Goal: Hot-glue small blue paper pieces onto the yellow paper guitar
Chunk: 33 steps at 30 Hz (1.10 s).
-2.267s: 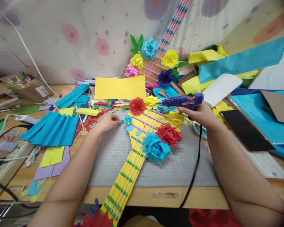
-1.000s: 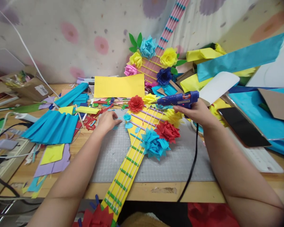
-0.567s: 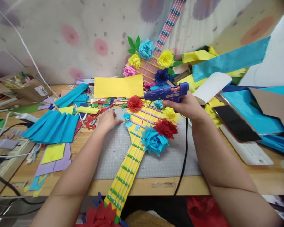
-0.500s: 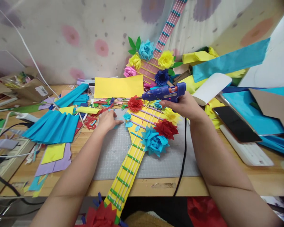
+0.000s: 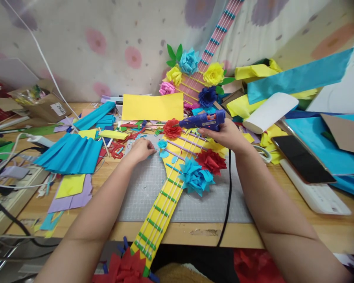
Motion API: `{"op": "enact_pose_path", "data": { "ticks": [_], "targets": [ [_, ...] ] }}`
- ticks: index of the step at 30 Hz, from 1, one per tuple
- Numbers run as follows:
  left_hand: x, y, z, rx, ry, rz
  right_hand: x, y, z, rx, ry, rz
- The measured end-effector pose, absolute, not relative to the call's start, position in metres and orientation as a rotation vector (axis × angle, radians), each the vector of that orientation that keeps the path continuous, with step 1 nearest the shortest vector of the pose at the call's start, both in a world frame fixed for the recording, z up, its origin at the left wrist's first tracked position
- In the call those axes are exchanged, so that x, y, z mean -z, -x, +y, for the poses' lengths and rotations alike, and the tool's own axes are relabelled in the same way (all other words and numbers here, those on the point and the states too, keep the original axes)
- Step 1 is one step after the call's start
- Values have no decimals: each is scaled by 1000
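My right hand is wrapped round a blue hot glue gun whose nozzle points left at a small red paper flower. I cannot tell whether the tip touches the flower. That flower sits at the top of a yellow paper guitar, which lies neck towards me with white strings and green frets. A small blue paper rose, a large blue paper flower and a red one are on its body. My left hand, fingers curled together, is just left of the guitar; anything in them is hidden.
A grey cutting mat lies under the guitar. Blue crepe paper and scraps crowd the left. A phone rests on a white device at right. Behind stands a pink paper guitar. The gun's black cord crosses the table edge.
My left hand's thumb and fingers have closed together from being apart. The glue gun has moved slightly left relative to the guitar, nearer the small red flower. The view has shifted a little.
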<state>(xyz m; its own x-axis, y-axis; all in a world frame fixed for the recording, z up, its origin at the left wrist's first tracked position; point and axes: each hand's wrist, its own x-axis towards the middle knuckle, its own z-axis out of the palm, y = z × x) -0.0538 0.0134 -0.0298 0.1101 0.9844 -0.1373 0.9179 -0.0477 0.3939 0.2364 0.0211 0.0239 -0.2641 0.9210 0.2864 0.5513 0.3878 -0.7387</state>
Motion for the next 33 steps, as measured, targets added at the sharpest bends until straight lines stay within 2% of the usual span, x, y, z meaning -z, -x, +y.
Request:
{"op": "enact_pose_path", "data": {
  "ticks": [6, 12, 17, 23, 33],
  "targets": [
    [23, 65, 15, -424, -1851, 1825, -22, -236, 21, -679, 1186, -1960],
    [5, 67, 11, -811, -1223, 1492, -24, -231, 21, -724, 1110, -1985],
    [-7, 58, 6, -872, -984, 1427, -26, -227, 19, -720, 1110, -2035],
    [-11, 56, 6, -879, -934, 1391, -25, -227, 18, -707, 1109, -2032],
    [-22, 38, -5, -887, -1191, 1484, -24, -219, 13, -780, 1134, -2069]
  ]
}}
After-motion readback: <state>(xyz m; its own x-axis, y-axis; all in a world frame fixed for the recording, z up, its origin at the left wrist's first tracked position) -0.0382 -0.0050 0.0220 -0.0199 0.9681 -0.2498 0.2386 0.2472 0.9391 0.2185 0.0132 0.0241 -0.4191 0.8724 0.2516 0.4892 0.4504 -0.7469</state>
